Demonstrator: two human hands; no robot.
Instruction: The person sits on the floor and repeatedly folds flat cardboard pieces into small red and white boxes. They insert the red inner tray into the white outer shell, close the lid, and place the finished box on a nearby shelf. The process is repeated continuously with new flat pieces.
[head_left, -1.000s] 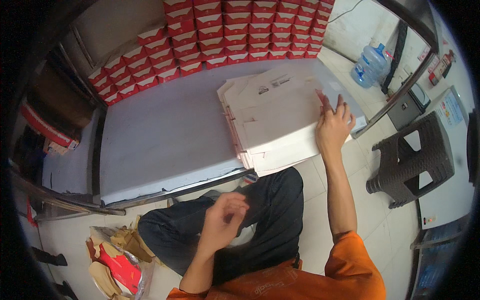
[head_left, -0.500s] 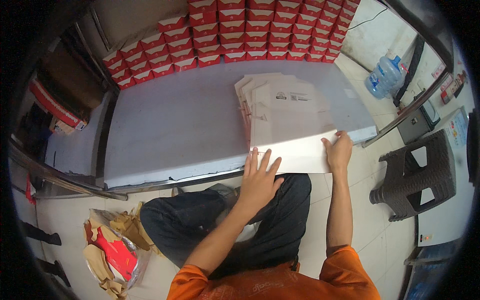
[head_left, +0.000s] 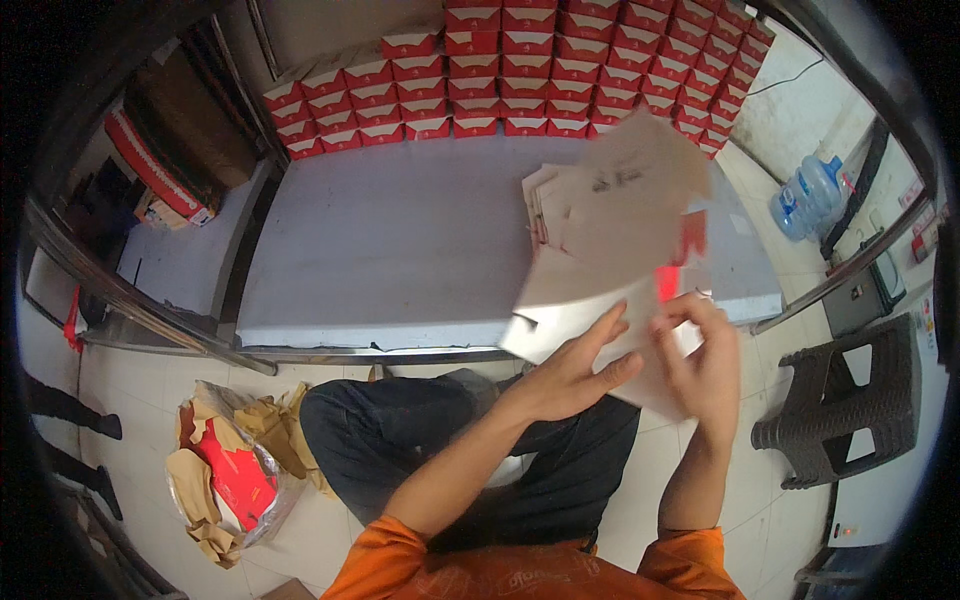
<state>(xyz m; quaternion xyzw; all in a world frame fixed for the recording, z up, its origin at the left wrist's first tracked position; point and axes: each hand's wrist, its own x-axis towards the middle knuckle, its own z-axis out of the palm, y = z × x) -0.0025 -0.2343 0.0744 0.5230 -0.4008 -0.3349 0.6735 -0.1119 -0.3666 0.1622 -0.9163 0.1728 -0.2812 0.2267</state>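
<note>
A flat cardboard box blank [head_left: 640, 200], pale on its upper face and smeared by motion, is tilted up over the low table's right part. A bit of red shows at its right side. My right hand [head_left: 700, 355] is closed on the blank's near right part, thumb and fingers bent around it. Against its near left part lies my left hand [head_left: 580, 375], fingers stretched out and thumb apart. Under and behind the raised blank, a stack of similar blanks [head_left: 540, 205] rests on the table; most of the stack is hidden.
Rows of red and white boxes [head_left: 475, 108] are stacked along the back of the grey low table [head_left: 380, 250]. A bag of torn brown paper [head_left: 205, 490] stands on the floor at left. At right are dark stacked stools [head_left: 850, 390] and a blue water jug [head_left: 808, 200].
The top blank has been lifted and tilted off the stack, with red now showing. My right hand has curled its fingers around it; my left hand has shifted right and turned. The view has shifted.
</note>
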